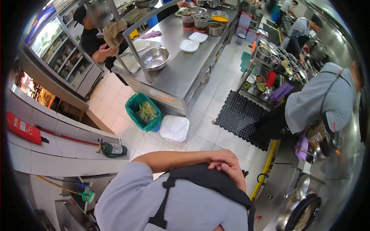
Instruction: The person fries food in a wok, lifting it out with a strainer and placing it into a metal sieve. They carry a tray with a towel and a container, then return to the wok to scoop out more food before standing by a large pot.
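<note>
Neither of my hands shows in the head view. Right in front of me stands a co-worker seen from behind, in a grey shirt (pixel 127 200) with dark apron straps (pixel 208 181). This person's arm is folded behind the back, and the hand (pixel 228 163) rests on the apron strap with loosely curled fingers, holding nothing.
A long steel table (pixel 181 73) carries a metal bowl (pixel 154 58), white plates (pixel 189 45) and pots (pixel 201 21). A green bin of scraps (pixel 143 112), a white lid (pixel 174 128) and a black mat (pixel 241 115) are on the tiled floor. Another cook (pixel 320 102) works at the stove; a wok (pixel 302 211) sits nearby.
</note>
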Action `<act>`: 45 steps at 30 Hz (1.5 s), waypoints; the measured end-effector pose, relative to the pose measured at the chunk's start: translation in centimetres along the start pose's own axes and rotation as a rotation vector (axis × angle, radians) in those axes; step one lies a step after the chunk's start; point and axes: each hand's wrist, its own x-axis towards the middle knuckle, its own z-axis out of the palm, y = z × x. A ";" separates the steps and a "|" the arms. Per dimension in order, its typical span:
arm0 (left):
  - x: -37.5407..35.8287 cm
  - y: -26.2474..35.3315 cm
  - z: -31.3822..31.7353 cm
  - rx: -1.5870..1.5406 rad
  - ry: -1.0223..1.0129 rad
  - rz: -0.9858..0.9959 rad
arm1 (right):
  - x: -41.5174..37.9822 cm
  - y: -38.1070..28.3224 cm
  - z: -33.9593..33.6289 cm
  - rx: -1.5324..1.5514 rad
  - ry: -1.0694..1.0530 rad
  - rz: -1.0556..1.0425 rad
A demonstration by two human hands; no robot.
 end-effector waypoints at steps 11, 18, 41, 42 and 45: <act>-12.5 -7.5 -13.0 -0.574 1.054 0.344 | 27.9 11.8 -14.0 -0.018 0.059 0.513; -16.4 -9.6 -13.2 -0.618 1.564 0.135 | 51.2 25.4 -19.0 0.031 0.315 0.635; -7.6 -9.5 -12.9 -0.095 1.512 -0.425 | 62.1 33.4 -16.2 0.337 -0.039 0.649; -8.0 -10.0 -13.1 -0.065 1.546 -0.387 | 62.5 33.5 -16.6 0.331 -0.052 0.613; -7.8 -10.7 -12.2 -0.062 1.538 -0.333 | 63.4 32.6 -19.0 0.269 -0.064 0.519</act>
